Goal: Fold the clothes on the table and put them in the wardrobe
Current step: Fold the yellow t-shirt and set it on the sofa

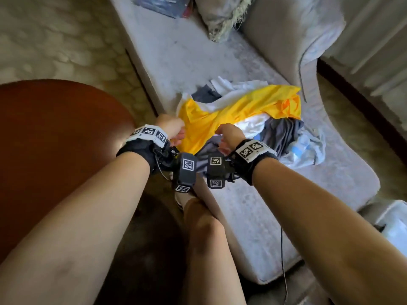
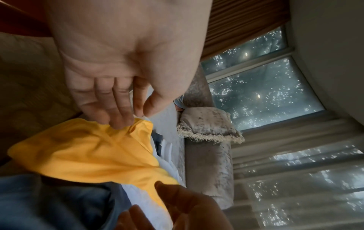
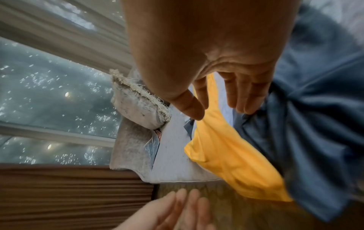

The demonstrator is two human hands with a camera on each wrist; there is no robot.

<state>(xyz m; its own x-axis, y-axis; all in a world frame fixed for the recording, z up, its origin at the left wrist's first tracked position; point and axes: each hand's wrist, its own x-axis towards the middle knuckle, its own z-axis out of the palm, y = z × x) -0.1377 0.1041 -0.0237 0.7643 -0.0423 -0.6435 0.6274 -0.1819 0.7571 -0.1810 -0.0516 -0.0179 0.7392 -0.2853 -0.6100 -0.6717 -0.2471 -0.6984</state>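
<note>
Yellow thin fabric garment atop mixed clothes pile, 12 o'clock of hands: soft, light, slippery-looking; best taken at near hem. Left hand fingers relaxed, touching edge; right hand loosely spread, gripping nothing.

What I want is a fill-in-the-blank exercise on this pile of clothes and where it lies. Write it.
1. The garment on top of the pile of clothes is ___ in colour.
2. The pile lies on a pale grey ___.
3. At the far end of that seat leans a fringed ___.

Missing words: yellow; sofa; cushion.
</note>
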